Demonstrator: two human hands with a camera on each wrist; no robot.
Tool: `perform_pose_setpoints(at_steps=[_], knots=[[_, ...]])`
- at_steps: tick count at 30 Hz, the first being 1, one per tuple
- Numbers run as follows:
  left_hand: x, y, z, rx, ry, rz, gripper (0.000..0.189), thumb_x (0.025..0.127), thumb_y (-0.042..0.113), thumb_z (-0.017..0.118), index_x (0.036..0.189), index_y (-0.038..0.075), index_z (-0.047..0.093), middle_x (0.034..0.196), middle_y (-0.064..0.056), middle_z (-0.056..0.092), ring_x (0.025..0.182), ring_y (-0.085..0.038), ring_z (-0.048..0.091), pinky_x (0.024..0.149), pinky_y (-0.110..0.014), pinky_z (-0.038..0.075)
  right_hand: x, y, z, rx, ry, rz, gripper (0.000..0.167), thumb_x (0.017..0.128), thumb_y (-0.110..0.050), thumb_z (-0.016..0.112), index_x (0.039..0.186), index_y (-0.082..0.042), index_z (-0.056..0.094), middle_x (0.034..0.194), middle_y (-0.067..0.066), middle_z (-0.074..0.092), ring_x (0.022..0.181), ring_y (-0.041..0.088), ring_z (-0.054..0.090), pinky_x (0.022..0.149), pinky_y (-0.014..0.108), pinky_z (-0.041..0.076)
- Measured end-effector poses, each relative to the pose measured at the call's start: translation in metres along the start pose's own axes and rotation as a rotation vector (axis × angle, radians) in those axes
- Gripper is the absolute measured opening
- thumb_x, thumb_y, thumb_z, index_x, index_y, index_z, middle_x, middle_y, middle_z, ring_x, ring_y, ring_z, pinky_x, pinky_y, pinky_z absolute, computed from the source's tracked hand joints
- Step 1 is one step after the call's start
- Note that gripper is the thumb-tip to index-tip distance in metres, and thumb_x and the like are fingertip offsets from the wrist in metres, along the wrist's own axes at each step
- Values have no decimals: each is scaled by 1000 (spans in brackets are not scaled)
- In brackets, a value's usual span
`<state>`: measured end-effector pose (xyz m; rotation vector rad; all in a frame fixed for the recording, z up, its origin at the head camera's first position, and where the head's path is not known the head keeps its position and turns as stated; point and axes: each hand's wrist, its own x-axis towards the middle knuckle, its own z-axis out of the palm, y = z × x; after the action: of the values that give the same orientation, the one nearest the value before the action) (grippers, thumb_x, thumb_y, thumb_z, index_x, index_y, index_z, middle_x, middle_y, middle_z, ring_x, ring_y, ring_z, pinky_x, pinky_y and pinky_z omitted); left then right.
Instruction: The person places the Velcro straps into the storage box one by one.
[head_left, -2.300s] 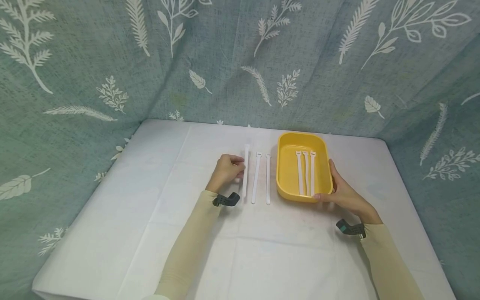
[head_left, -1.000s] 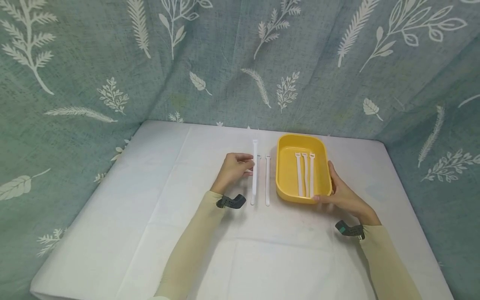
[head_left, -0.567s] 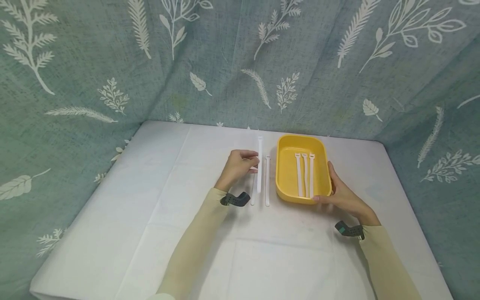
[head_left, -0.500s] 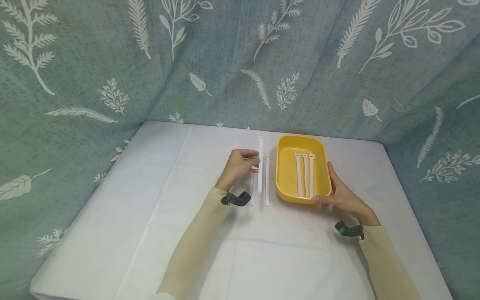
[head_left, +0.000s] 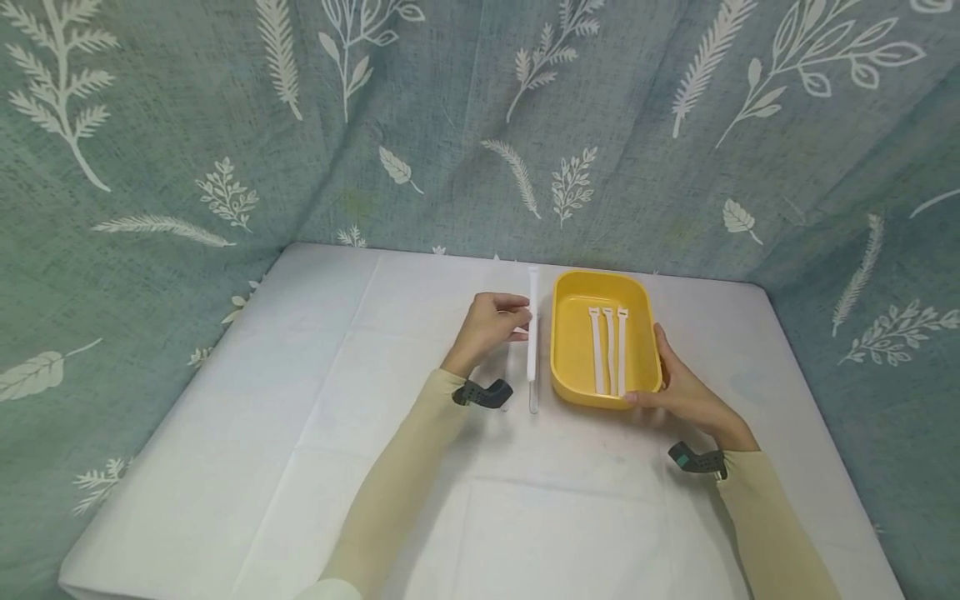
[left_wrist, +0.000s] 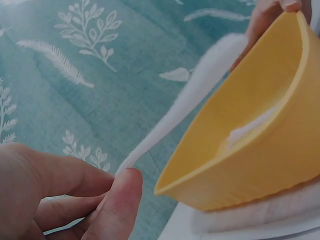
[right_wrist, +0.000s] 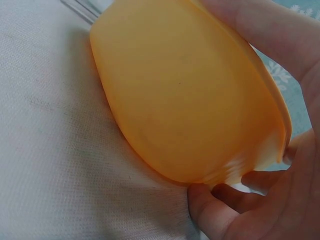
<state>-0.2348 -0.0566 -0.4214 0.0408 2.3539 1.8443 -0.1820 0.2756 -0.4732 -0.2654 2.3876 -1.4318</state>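
Observation:
My left hand [head_left: 487, 325] pinches a white hook-and-loop cable tie [head_left: 533, 342] between thumb and fingers, raised just left of the yellow tray [head_left: 572, 358]. In the left wrist view the held cable tie [left_wrist: 187, 92] slants up from the fingertips and looks fuzzy. Inside the tray lie 3 similar ties [head_left: 611, 354], side by side with slotted heads at the far end. My right hand [head_left: 686, 387] grips the tray's right side, its thumb over the near corner. Two more ties lie beneath the left hand's work, one [head_left: 534, 402] mostly covered by the held tie, the other largely hidden by the hand.
A white cloth [head_left: 570, 517] covers the table, with a few creases. Behind and at both sides hangs a blue-green curtain [head_left: 450, 167] with white leaf prints. Each wrist carries a black camera mount [head_left: 483, 393].
My left hand has carried the cable tie rightwards, across the two ties on the cloth and closer to the tray. The right hand keeps its hold on the tray, which stays in place.

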Motion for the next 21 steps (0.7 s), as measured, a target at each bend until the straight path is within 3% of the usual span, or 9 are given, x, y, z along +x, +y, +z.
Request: perform_pose_setpoints(at_steps=[21], knots=[[5,12,18,-27,-38,42,31,99,10,65,127,-2,69,115,-18,72,93,-22,75,76,-25,66,-2,-3,2,-6,-2,-10,135,84,-25,85,161,-23,-26,175,12,-14,162,43,1,127,72,9]])
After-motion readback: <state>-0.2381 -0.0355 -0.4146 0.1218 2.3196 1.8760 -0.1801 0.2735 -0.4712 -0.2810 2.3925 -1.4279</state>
